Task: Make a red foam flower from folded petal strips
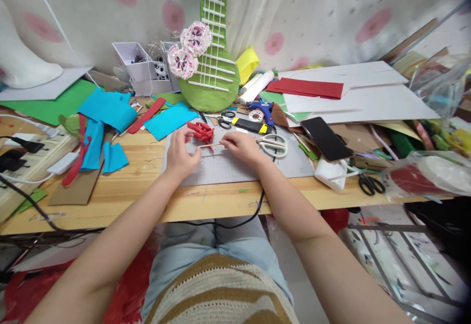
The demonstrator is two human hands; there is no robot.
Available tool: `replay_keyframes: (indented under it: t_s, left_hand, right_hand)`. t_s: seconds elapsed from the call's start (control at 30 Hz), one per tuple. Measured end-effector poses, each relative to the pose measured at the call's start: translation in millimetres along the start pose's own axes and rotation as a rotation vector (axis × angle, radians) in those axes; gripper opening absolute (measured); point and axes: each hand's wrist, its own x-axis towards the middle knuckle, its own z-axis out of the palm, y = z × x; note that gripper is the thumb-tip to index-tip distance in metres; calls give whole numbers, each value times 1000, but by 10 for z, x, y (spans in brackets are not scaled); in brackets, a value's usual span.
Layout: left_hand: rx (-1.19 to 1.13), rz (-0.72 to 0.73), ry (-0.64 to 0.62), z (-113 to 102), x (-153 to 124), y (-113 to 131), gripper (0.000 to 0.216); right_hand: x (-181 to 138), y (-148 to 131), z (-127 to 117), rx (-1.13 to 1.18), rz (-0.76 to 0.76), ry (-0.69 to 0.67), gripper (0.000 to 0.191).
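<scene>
Over the grey cutting mat (235,167), my right hand (241,146) pinches a thin wooden stick (209,145) that points left. My left hand (180,153) is curved, thumb and fingers apart, near the stick's far end. Just beyond its fingertips lies a crumpled red paper bunch (201,132); whether they touch it I cannot tell. A narrow red strip (211,147) shows by the stick. White-handled scissors (273,145) lie right of my right hand. A yellow-and-black cutter (252,125) and a blue glue gun (263,111) lie behind it.
A green guitar-shaped piece (209,91) with crocheted flowers stands at the back. Blue paper pieces (106,111) and a power strip (40,167) are on the left. On the right lie a phone (326,138), black scissors (371,185) and white boards (368,103). A black cable (259,206) crosses the front edge.
</scene>
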Motion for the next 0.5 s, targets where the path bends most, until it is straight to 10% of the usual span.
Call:
replay_keyframes:
  t_s: [0.27, 0.5]
  left_hand:
    - [357, -51, -326, 179, -17, 243, 66]
    - [275, 71, -469, 176, 11, 183, 16]
  right_hand:
    - [-1, -61, 88, -37, -81, -33, 17]
    - [-3, -57, 84, -62, -76, -5, 18]
